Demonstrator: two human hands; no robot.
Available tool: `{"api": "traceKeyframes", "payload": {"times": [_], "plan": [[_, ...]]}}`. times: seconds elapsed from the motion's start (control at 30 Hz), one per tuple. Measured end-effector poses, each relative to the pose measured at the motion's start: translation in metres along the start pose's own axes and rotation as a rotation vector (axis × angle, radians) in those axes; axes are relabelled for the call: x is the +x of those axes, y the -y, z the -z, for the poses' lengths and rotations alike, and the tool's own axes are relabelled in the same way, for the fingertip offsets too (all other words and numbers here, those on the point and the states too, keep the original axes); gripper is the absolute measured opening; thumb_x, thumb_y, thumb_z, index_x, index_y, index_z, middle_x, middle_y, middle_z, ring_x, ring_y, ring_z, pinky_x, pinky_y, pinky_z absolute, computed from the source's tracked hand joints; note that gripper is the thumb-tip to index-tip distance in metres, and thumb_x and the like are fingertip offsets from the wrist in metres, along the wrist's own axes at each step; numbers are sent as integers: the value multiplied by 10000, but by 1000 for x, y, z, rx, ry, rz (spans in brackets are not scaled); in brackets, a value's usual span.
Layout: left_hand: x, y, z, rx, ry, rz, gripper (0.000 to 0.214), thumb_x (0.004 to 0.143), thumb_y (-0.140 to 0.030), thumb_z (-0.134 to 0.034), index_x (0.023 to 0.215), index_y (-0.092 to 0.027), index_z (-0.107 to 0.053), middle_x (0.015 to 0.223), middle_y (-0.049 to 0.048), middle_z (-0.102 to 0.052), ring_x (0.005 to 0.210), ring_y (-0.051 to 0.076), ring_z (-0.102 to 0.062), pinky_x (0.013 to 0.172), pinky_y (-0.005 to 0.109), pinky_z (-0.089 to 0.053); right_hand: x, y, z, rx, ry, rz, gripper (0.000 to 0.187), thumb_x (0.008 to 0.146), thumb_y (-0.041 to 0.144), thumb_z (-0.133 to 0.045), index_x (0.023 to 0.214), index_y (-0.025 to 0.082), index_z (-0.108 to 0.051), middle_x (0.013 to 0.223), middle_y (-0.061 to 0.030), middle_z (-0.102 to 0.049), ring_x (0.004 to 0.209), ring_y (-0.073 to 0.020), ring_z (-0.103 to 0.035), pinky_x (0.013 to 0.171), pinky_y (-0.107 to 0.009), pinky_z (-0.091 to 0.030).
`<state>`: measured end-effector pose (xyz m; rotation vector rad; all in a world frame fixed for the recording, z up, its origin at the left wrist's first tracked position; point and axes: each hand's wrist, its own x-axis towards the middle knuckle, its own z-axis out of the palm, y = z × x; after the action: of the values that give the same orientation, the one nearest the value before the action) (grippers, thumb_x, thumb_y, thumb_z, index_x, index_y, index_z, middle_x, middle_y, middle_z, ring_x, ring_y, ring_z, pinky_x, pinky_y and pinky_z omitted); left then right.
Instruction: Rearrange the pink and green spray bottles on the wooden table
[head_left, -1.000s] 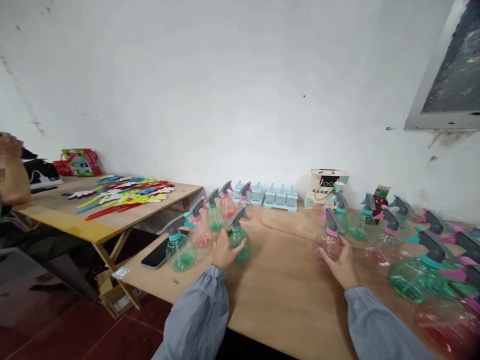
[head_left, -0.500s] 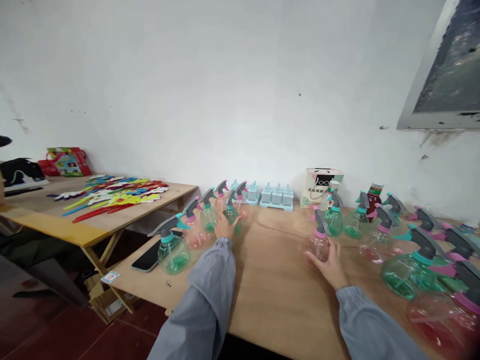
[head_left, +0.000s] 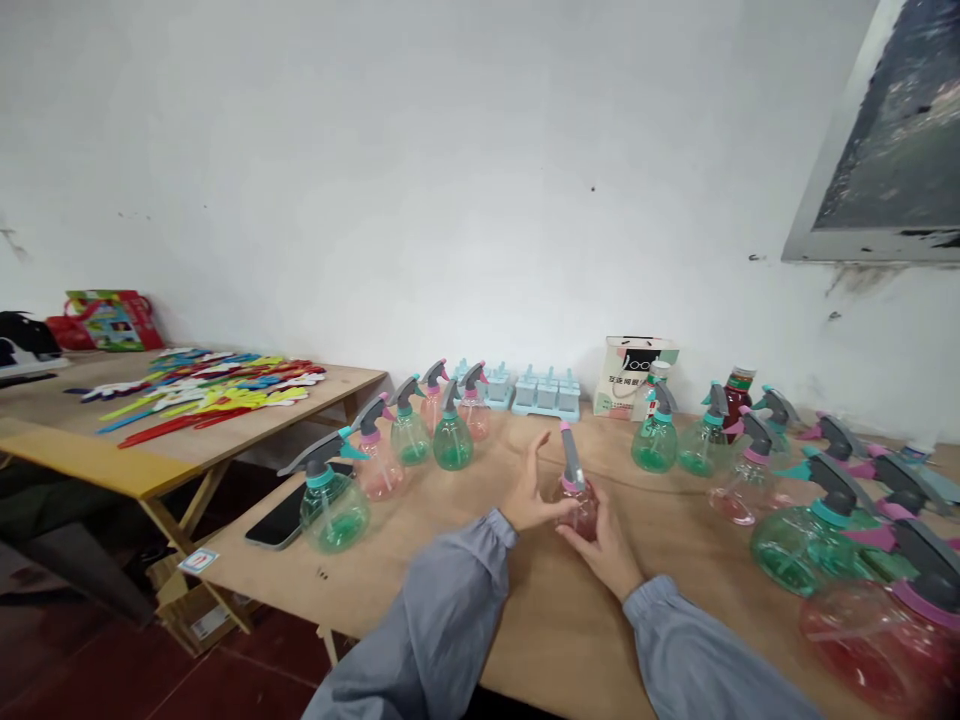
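A pink spray bottle [head_left: 577, 512] with a grey and pink trigger head stands upright around the middle of the table. My right hand [head_left: 606, 550] is wrapped about its right side and front. On its left, my left hand [head_left: 536, 495] has thumb and fingers spread apart, the thumb at or just by the bottle's body; contact is hard to make out. Left of my hands, a green spray bottle [head_left: 453, 443] stands free in a group with other pink and green ones, among them a green bottle [head_left: 335, 512] nearest the front.
At right stand several more spray bottles, including a large pink one [head_left: 874, 640]. Blue popsicle molds [head_left: 547, 395] and a paper bag [head_left: 626, 375] line the wall. A phone [head_left: 281, 520] lies at left. Colourful plastic hand shapes [head_left: 225, 390] cover the neighbouring table.
My left hand has let go of the green bottle and moved right. My right hand has brought the pink bottle leftward to the middle, and its trigger head has turned.
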<state>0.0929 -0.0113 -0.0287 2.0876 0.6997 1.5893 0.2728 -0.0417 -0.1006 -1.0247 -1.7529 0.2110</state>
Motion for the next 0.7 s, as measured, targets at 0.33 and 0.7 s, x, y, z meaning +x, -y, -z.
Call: {"api": "traceKeyframes", "payload": {"times": [0.33,0.7], "plan": [[0,2,8,-336,-183,303,695,708,-435,-734,1335,-221,-527,1349,119,-595,1312,279,-506,1154,447,-332,39,-41,33,-156,-421,-76,705,905,573,-509,1443,182,-276,1401,-175,-418,1320,-313,-418,1107,-560,-329],[0,6,25,-670,-215,569,573,657,-386,-714,1183,-176,-628,1159,138,-712,1107,306,-661,580,237,-464,107,-132,63,-297,-714,-345,1084,679,790,-588,1384,7,-333,1340,-333,-441,1265,-474,-402,1024,-658,-296]]}}
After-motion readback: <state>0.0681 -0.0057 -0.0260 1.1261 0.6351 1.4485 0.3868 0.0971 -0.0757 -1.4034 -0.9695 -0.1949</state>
